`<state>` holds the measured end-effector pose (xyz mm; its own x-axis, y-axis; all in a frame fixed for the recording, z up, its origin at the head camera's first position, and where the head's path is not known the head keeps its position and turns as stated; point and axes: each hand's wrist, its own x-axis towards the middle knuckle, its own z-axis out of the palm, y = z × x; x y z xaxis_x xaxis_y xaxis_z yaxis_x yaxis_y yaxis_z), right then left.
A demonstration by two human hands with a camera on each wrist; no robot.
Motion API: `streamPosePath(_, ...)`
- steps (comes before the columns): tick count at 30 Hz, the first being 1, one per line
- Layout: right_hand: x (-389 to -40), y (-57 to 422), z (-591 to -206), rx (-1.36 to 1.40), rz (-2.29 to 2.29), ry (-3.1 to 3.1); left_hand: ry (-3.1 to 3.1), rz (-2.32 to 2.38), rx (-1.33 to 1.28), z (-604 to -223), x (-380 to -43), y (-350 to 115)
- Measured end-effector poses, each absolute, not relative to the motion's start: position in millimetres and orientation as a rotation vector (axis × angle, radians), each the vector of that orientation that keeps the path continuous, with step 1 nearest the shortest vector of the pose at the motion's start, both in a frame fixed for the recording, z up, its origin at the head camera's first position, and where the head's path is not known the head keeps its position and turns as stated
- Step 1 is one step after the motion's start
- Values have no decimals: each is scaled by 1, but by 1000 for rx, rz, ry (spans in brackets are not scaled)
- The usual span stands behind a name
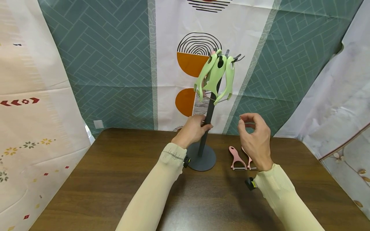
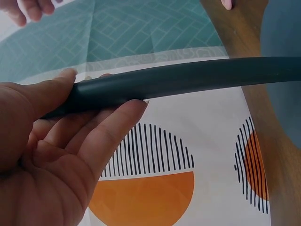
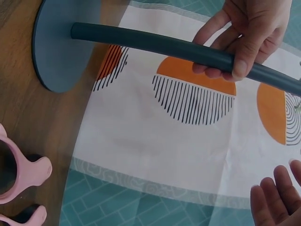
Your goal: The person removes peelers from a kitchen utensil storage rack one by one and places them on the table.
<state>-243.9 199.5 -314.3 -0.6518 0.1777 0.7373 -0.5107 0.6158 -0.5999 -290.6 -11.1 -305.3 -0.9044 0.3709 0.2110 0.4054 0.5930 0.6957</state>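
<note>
My left hand [image 1: 190, 130] grips the dark pole [image 1: 210, 110] of an upright stand, thumb on one side and fingers on the other, about midway up. Several green Y-shaped peelers [image 1: 215, 75] hang from hooks at the top, with a bit of pink showing among them. To the right of the pole, my right hand [image 1: 257, 141] is raised with fingers loosely bent, holding nothing. Below it on the table lie a pink peeler [image 1: 235, 154] and a second pink peeler [image 1: 250, 159], partly hidden by that hand. The right wrist view shows the pink peelers' handles [image 3: 36, 173] at lower left.
The stand's round dark base [image 1: 202, 165] rests on a brown wooden table [image 1: 115, 186], towards its back edge. A patterned cloth [image 1: 115, 64] hangs behind the table, and pale cloths [image 1: 43, 128] hang at both sides.
</note>
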Motion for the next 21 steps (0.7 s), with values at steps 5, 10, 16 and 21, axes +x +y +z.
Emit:
streamPosePath(5, -244, 197, -310, 285, 1088, -2009, -2770, -1230, -674, -305, -291, -11)
streamPosePath(10, -243, 194, -306, 294, 1094, -2006, -2764, -1243, -673, -305, -291, -11)
streamPosePath(16, -243, 192, -304, 290, 1115, -1998, -2757, -1268, -678, -305, -290, -12)
streamPosePath(21, -244, 190, -302, 299, 1129, -1990, -2756, -1255, -679, -306, -291, -12)
